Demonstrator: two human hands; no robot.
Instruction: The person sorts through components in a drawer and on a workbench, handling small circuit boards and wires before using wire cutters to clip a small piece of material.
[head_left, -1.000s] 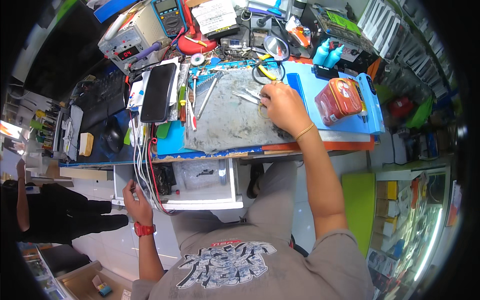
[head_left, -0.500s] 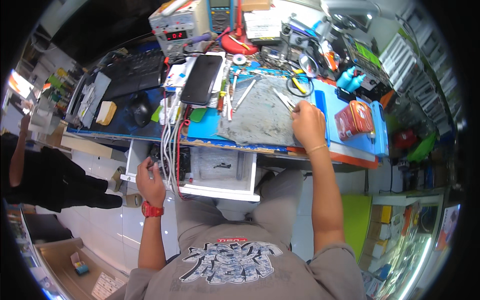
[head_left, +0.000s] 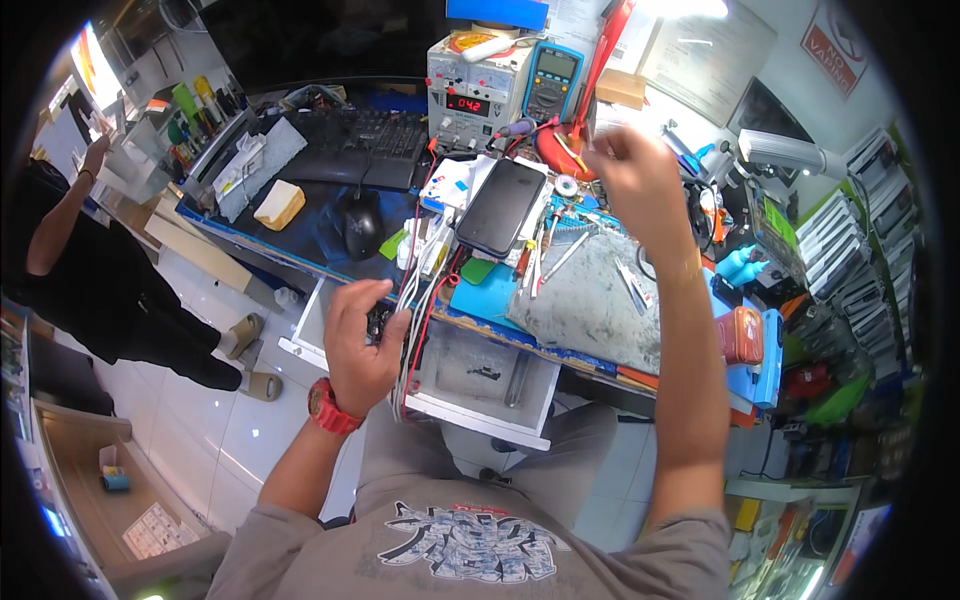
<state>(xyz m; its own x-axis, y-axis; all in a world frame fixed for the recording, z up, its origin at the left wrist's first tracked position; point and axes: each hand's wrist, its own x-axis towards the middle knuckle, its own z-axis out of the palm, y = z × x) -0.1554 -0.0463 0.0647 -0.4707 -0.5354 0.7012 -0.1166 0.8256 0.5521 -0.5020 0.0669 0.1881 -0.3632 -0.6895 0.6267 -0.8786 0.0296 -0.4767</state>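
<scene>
My right hand [head_left: 645,185] is raised over the far part of the bench, fingers curled in, close to a red stand [head_left: 558,152]. Blur hides what its fingertips hold, if anything. My left hand [head_left: 362,340] hovers in front of the bench edge by a bundle of white and red cables [head_left: 424,290], thumb apart from loosely bent fingers and nothing seen in them. A black smartphone [head_left: 502,207] lies face up on papers and tools between the hands. Tweezers [head_left: 633,288] rest on the grey work mat [head_left: 580,310], left of my right forearm.
An open drawer [head_left: 480,420] juts out below the bench. Behind the phone stand a power supply [head_left: 472,100] and a blue multimeter [head_left: 552,82]. At left are a keyboard [head_left: 350,140] and mouse [head_left: 362,225]; at right, a red tin [head_left: 740,335]. Another person [head_left: 110,270] stands at far left.
My right hand has lifted off the mat by the tweezers and moved up toward the red stand. My left hand has risen from the drawer's side toward the cables. The view has shifted.
</scene>
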